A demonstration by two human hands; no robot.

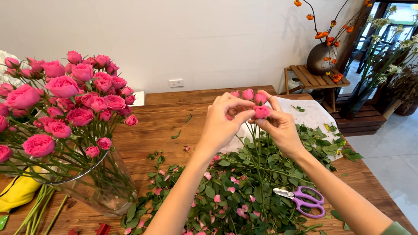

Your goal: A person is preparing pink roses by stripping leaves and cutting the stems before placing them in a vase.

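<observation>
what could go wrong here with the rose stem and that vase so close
1. Both hands, left hand and right hand, pinch one pink rose bud; a hard pull may tear good petals or snap its thin stem.
2. The glass vase looks top-heavy; a bump from the left elbow might tip it.

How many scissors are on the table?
1: the purple-handled scissors lie on the green leaves near the person's right arm. More could be hidden under the leaves.

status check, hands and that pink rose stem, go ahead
Left hand and right hand both pinching the pink spray rose stem, held upright over the table. Purple scissors lying idle on the leaf litter. Nothing blocking.
</observation>
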